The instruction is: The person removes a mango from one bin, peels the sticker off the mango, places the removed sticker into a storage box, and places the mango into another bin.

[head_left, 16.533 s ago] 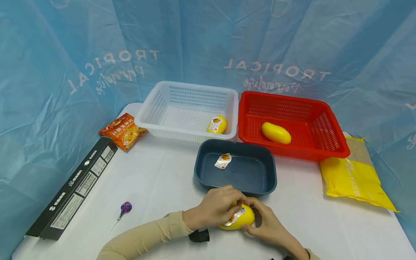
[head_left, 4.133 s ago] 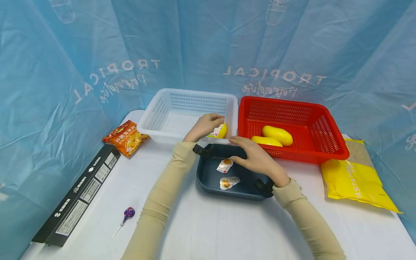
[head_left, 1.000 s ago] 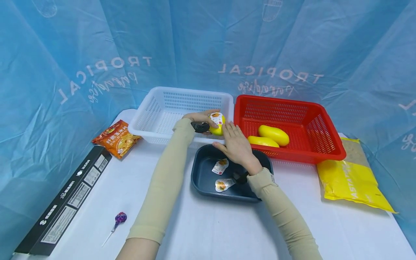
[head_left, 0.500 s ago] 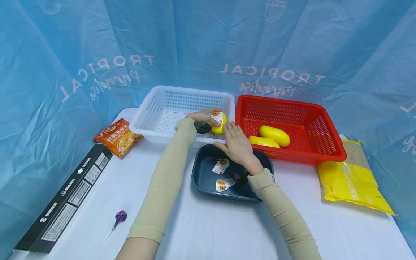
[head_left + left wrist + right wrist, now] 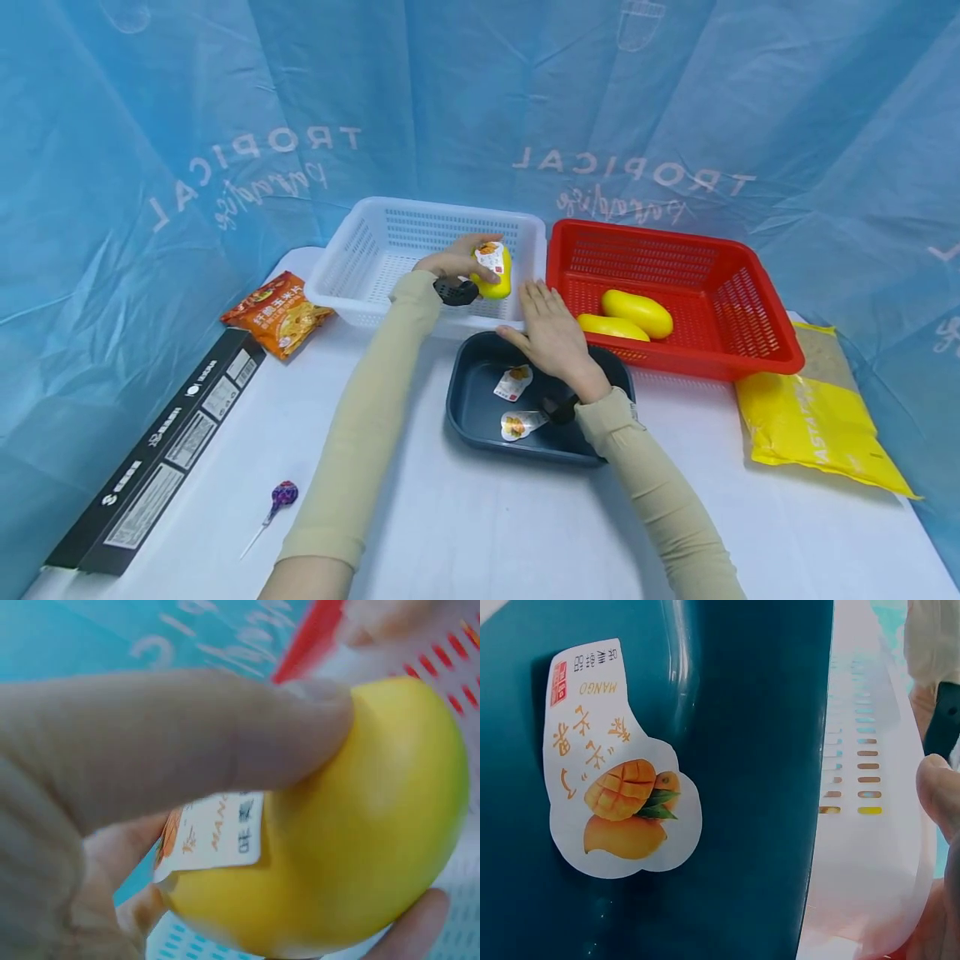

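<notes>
My left hand (image 5: 450,262) grips a yellow mango (image 5: 492,273) inside the white basket (image 5: 352,304). In the left wrist view the thumb (image 5: 202,739) presses on top of the fruit, beside a printed label (image 5: 217,836) stuck to it; other fingers curl beneath. My right hand (image 5: 553,333) reaches over the dark blue tray (image 5: 467,412), its straight fingers touching the white basket's front right rim and its thumb spread aside. Two peeled mango labels, an upper one (image 5: 513,382) and a lower one (image 5: 521,425), lie in the tray.
Two mangoes without labels (image 5: 637,312) lie in the red basket (image 5: 750,367). At left are an orange snack bag (image 5: 277,315), a long black box (image 5: 161,446) and a lollipop (image 5: 282,495). A yellow bag (image 5: 821,417) sits at right, and a blue curtain hangs behind.
Earlier, both hands worked on another mango before the tray; a second mango then lay in the red basket, a second label in the tray. My left hand has since gripped the labelled mango, shifting slightly left.
</notes>
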A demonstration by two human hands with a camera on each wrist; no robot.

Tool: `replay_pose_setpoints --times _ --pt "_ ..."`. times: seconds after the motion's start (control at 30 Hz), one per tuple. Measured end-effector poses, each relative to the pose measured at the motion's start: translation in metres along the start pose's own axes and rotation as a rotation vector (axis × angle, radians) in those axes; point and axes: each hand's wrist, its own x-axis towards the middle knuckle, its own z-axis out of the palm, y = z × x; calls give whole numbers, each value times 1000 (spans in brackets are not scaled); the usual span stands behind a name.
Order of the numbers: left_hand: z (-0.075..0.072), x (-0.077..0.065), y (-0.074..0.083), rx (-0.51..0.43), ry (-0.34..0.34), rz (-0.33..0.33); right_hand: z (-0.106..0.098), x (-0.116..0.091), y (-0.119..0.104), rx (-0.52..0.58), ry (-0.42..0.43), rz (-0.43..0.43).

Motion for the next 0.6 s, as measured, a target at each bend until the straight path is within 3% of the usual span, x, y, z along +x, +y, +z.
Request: replay_pose_setpoints --times 0.3,0.6 --pt "8 -20 1 -120 104 56 -1 0 0 9 7 4" --pt "10 -38 1 -72 159 128 -1 0 -2 9 12 11"
